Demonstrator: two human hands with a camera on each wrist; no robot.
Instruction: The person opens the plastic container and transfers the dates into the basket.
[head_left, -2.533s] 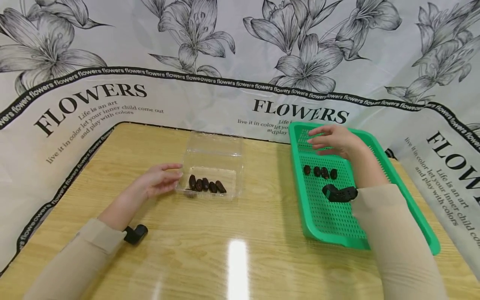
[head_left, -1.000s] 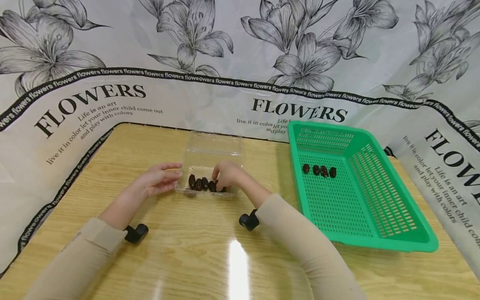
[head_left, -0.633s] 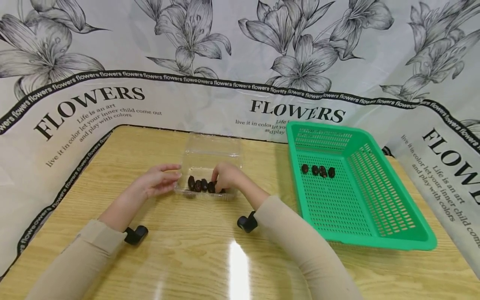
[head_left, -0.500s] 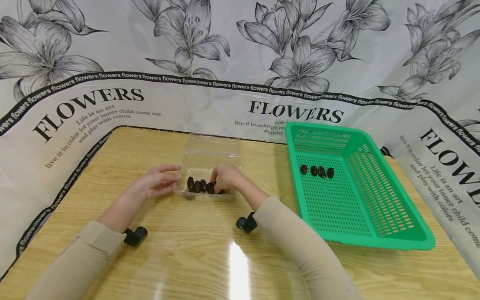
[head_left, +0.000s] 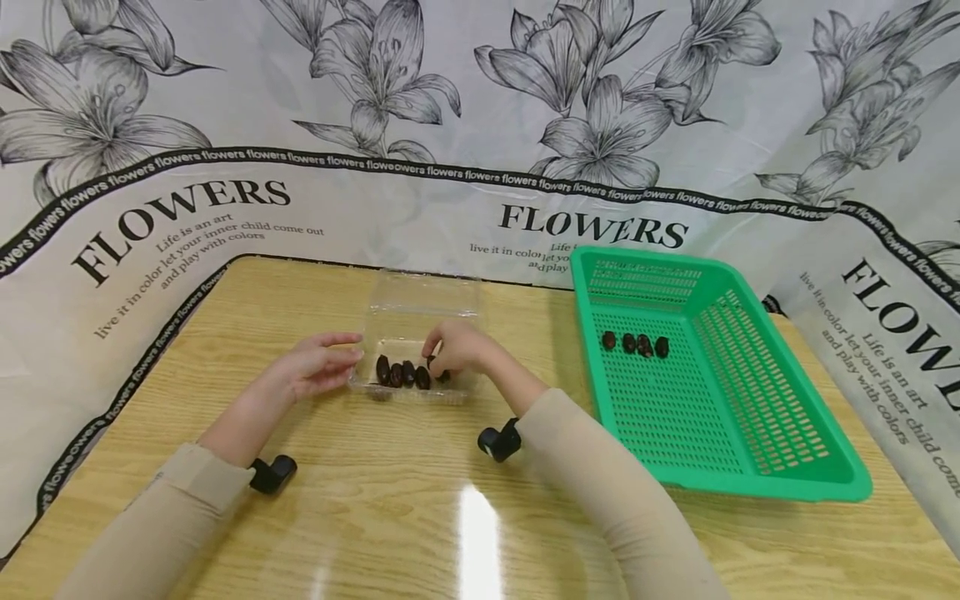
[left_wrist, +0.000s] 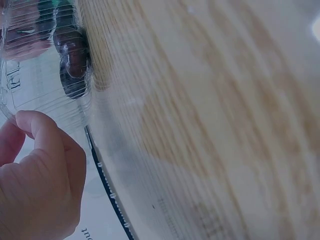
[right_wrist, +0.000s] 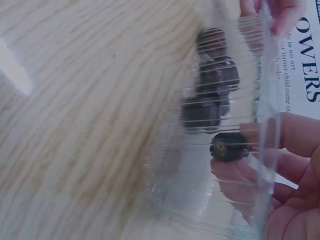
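A clear plastic box (head_left: 388, 321) with its lid folded back stands on the table, several dark brown dates (head_left: 397, 375) lined up along its near side. My left hand (head_left: 322, 367) is at the box's left side; in the left wrist view the thumb and forefinger (left_wrist: 37, 122) pinch its rim. My right hand (head_left: 459, 346) reaches into the box from the right. Between its thumb and fingers it holds a date (right_wrist: 227, 146), seen end-on through the ribbed wall in the right wrist view, just right of the other dates.
On the right, a green perforated basket (head_left: 652, 483) holds several more dates (head_left: 643, 344) in a short row near its left side. A white flower-printed sheet (head_left: 360, 200) rises behind the wooden table (head_left: 375, 508). Each wrist carries a black camera (head_left: 498, 440).
My right hand has moved left from above the basket into the box, taken hold of the rightmost date and raised it slightly. My left hand has stayed at the box's side.
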